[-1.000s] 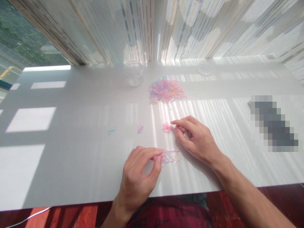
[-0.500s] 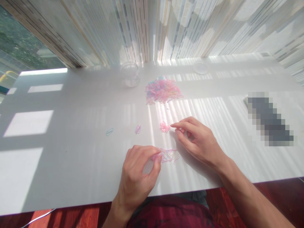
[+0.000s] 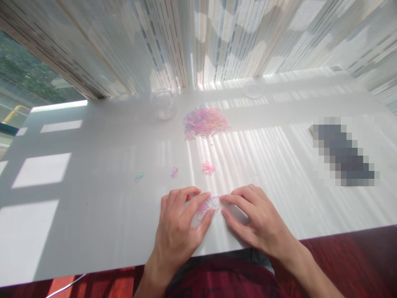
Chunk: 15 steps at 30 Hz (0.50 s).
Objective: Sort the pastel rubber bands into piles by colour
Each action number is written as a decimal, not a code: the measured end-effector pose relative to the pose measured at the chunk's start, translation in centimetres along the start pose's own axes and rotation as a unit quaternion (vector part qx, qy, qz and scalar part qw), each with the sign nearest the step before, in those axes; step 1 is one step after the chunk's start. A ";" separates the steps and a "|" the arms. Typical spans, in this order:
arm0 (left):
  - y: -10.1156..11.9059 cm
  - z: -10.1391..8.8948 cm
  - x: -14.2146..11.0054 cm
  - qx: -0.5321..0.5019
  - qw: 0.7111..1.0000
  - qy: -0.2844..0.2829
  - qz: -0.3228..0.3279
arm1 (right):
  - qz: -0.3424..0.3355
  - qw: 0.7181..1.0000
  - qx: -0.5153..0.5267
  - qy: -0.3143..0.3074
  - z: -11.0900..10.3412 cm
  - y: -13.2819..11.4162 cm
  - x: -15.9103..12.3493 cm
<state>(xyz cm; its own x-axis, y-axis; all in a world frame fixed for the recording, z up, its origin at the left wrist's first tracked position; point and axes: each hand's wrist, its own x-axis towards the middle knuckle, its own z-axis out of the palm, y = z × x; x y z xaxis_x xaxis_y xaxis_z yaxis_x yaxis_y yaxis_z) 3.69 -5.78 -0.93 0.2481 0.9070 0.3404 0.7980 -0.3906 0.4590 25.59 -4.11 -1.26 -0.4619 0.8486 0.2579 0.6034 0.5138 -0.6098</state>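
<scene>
Both of my hands rest low over a small group of pastel paper clips [image 3: 212,203] near the front of the white table. My left hand [image 3: 182,215] curves around its left side, thumb and index finger apart with the tips at the clips. From the right, my right hand [image 3: 257,215] touches the group with its index finger and thumb, also parted. Part of the group is hidden under the fingers. Just beyond lies a little cluster of pink paper clips [image 3: 208,168]. Further left are a few lilac paper clips [image 3: 174,172] and a blue-green paper clip [image 3: 139,177].
A large heap of mixed paper clips [image 3: 205,122] lies farther back. Behind it stand a clear round jar [image 3: 164,103] and a clear lid [image 3: 252,90]. A pixelated dark object [image 3: 344,153] is at the right. Striped curtains [image 3: 198,45] hang along the back edge.
My right hand has moved from beside the pink clips down to the front group. My left thumb and index finger have spread a little. The view has shifted slightly.
</scene>
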 end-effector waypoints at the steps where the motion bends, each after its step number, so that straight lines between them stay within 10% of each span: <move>1: 0.0 0.0 0.0 0.002 1.000 -0.005 0.003 | 0.000 1.000 -0.003 -0.001 0.1 0.0 0.0; 15: 0.0 0.1 0.0 0.005 0.999 0.023 0.022 | 0.000 0.999 0.009 0.037 0.2 0.0 0.3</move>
<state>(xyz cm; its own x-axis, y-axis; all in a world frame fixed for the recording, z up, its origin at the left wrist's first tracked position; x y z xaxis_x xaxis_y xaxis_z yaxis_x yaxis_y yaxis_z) 3.74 -5.81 -1.01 0.2571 0.8807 0.3978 0.7930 -0.4275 0.4340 25.30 -3.87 -1.36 -0.4122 0.8556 0.3133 0.5911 0.5128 -0.6227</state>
